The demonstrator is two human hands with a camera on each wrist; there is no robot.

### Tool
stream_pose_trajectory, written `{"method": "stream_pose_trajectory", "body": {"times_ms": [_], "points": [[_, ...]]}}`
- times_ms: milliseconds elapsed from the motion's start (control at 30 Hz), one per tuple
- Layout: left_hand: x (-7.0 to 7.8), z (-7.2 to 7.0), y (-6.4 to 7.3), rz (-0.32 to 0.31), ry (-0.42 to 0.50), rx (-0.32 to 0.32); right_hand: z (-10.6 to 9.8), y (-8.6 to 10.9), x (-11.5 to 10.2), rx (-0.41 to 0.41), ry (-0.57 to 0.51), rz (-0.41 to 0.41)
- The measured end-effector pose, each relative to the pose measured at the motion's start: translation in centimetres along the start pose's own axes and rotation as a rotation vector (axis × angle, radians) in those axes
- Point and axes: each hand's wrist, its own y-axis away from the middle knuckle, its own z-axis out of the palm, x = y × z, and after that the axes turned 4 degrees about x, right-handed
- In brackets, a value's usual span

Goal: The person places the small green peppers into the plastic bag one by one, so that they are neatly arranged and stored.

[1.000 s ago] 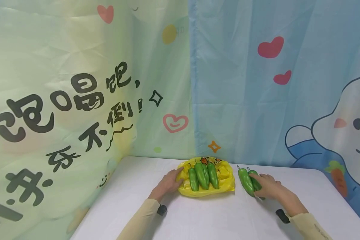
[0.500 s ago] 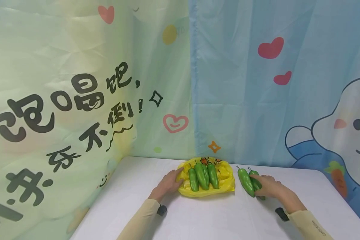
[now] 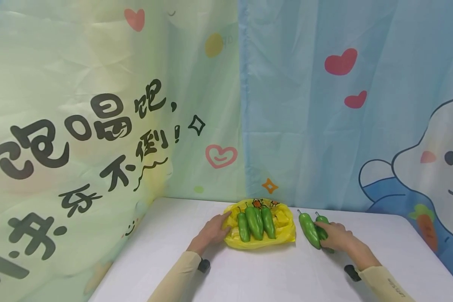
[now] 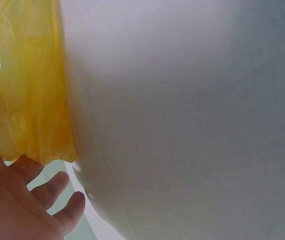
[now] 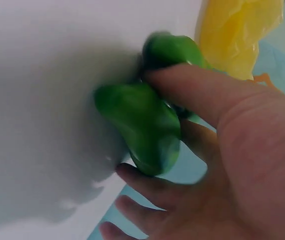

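Observation:
Two green peppers lie to the right of a yellow plastic bag on the table. My right hand is at the right-hand pepper, holding it between thumb and fingers; its middle is partly covered. The other loose pepper lies just left of it. In the right wrist view the thumb reaches between the held pepper and its neighbour. Several green peppers lie side by side in the spread bag. My left hand touches the bag's left edge, fingers spread in the left wrist view.
The white tabletop carries the bag and the loose peppers. A printed curtain hangs along the table's back and left side. Dark wrist cameras sit under both wrists.
My right hand has closed in on the right-hand pepper, whose stem end has shifted slightly right, away from the other pepper. My left hand and the bag have stayed in place.

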Motion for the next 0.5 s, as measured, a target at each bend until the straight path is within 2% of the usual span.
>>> {"method": "stream_pose_trajectory", "body": {"times_ms": [300,500], "points": [[0.11,0.03,0.2,-0.016,0.001,-0.004,0.88,-0.3,0.21,0.069,0.0,0.015],[0.1,0.02,0.09,-0.021,0.002,-0.005,0.76,-0.28,0.2,0.082,-0.006,0.02]]}}
